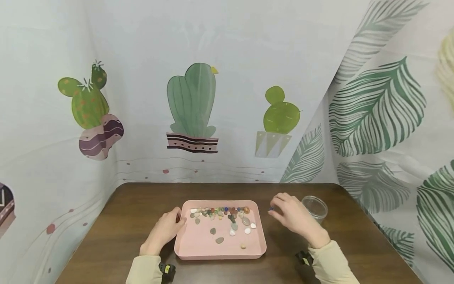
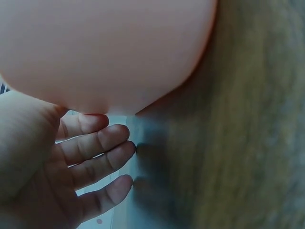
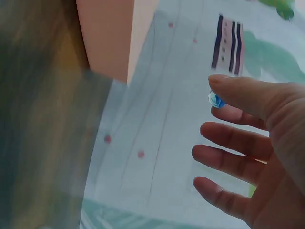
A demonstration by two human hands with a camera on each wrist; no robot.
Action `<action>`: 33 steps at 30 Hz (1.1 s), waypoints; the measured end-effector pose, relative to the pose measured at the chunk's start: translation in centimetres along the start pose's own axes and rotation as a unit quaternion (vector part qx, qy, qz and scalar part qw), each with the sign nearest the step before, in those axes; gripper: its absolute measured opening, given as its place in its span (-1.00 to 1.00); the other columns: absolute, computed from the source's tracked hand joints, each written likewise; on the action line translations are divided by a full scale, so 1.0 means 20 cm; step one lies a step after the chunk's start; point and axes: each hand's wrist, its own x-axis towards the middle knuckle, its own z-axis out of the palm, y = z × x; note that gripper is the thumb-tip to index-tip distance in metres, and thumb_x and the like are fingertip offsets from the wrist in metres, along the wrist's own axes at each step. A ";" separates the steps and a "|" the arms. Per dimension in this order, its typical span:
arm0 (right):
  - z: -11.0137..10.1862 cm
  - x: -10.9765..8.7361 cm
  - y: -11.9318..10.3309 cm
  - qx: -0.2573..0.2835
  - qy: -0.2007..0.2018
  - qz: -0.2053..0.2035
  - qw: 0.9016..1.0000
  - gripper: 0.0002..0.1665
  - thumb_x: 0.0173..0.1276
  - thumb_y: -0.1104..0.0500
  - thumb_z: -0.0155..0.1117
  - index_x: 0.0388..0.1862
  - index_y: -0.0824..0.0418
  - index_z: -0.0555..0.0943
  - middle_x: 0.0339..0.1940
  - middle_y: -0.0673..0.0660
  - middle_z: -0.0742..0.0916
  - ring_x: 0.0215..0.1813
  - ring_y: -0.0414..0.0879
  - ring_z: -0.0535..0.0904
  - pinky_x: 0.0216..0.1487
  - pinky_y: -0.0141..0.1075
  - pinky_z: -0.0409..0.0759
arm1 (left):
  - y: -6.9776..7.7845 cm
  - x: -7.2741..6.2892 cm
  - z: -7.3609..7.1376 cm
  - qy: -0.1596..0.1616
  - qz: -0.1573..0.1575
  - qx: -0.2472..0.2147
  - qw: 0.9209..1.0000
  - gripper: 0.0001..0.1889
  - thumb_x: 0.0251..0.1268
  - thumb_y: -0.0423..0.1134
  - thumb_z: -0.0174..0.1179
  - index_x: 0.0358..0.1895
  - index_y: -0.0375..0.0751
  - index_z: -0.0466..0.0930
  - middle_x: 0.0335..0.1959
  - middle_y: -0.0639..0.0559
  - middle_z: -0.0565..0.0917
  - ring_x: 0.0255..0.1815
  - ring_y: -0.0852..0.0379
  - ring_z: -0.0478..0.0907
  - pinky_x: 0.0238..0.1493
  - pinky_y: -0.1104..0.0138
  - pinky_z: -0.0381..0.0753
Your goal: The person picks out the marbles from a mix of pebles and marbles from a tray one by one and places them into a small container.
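Note:
A pink tray [image 1: 205,252] stands on the table, with small stones and coloured marbles spread inside, most of them along its far side. My left hand [image 1: 165,228] holds the tray's left edge; the thumb lies at the rim, and the index fingertip touches the outer wall in the left wrist view. To the right of the tray, my right hand [image 1: 296,217] is raised above the table. Its thumb and index finger pinch a clear and blue glass marble [image 3: 217,99], while the other fingers stay loosely extended.
A clear round container [image 1: 315,206] stands on the table behind my right hand. Brown tabletop [image 1: 106,236] surrounds the tray. Cloth printed with cacti and leaves [image 1: 234,165] hangs behind the table and along its sides.

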 end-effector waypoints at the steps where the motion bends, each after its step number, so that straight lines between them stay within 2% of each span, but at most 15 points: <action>1: -0.01 -0.01 0.02 -0.003 0.004 0.008 1.000 -0.73 0.07 0.08 0.54 -0.37 0.12 0.60 -0.30 -0.02 0.61 -0.26 -0.08 0.53 -0.29 -0.13 0.49 | 0.00 0.00 0.01 -0.001 0.001 -0.002 1.000 -0.85 0.31 -0.20 0.19 -0.37 -0.08 0.41 -0.57 0.09 0.42 -0.53 0.12 0.37 -0.49 0.23 0.34; 8: -0.10 -0.06 0.14 0.015 0.028 0.032 0.999 -0.73 0.04 0.17 0.56 -0.39 0.14 0.59 -0.33 -0.01 0.62 -0.33 -0.09 0.53 -0.37 -0.18 0.50 | -0.01 -0.02 0.02 -0.007 -0.012 -0.006 1.000 -0.84 0.30 -0.22 0.20 -0.37 -0.08 0.40 -0.58 0.09 0.41 -0.54 0.13 0.37 -0.50 0.24 0.33; 12: -0.15 -0.09 0.21 0.015 0.034 0.076 0.996 -0.74 0.05 0.18 0.55 -0.39 0.14 0.58 -0.33 0.01 0.63 -0.31 -0.05 0.57 -0.37 -0.13 0.51 | 0.00 -0.01 0.00 0.000 -0.002 -0.002 1.000 -0.84 0.31 -0.22 0.20 -0.37 -0.08 0.40 -0.58 0.08 0.41 -0.55 0.12 0.36 -0.50 0.24 0.32; 19: -0.24 -0.20 0.35 0.009 0.040 0.159 0.986 -0.78 0.08 0.21 0.52 -0.38 0.15 0.60 -0.35 0.02 0.61 -0.27 0.04 0.55 -0.28 0.01 0.49 | 0.01 0.01 -0.01 -0.008 0.004 0.004 1.000 -0.85 0.32 -0.21 0.19 -0.35 -0.09 0.41 -0.57 0.09 0.42 -0.54 0.13 0.36 -0.50 0.24 0.33; 23: -0.24 -0.25 0.43 0.015 0.046 0.172 0.984 -0.76 0.05 0.24 0.54 -0.39 0.19 0.60 -0.40 0.04 0.60 -0.35 0.00 0.51 -0.33 -0.03 0.46 | 0.01 0.01 -0.01 -0.004 0.005 0.002 1.000 -0.86 0.32 -0.21 0.19 -0.34 -0.09 0.41 -0.56 0.09 0.42 -0.54 0.13 0.36 -0.48 0.24 0.33; 27: -0.20 -0.30 0.48 0.028 0.022 0.174 0.984 -0.76 0.09 0.21 0.52 -0.39 0.19 0.58 -0.42 0.04 0.59 -0.39 -0.02 0.48 -0.36 -0.08 0.45 | -0.01 -0.01 0.00 -0.011 -0.004 0.006 1.000 -0.84 0.31 -0.22 0.19 -0.36 -0.09 0.39 -0.57 0.09 0.40 -0.54 0.13 0.36 -0.49 0.23 0.32; 33: -0.17 -0.36 0.54 0.023 0.009 0.205 0.979 -0.77 0.09 0.24 0.51 -0.40 0.20 0.57 -0.44 0.05 0.58 -0.38 0.00 0.49 -0.32 -0.04 0.46 | 0.01 0.00 0.01 -0.005 0.005 0.007 1.000 -0.84 0.29 -0.22 0.20 -0.36 -0.09 0.40 -0.57 0.09 0.40 -0.53 0.13 0.36 -0.48 0.23 0.33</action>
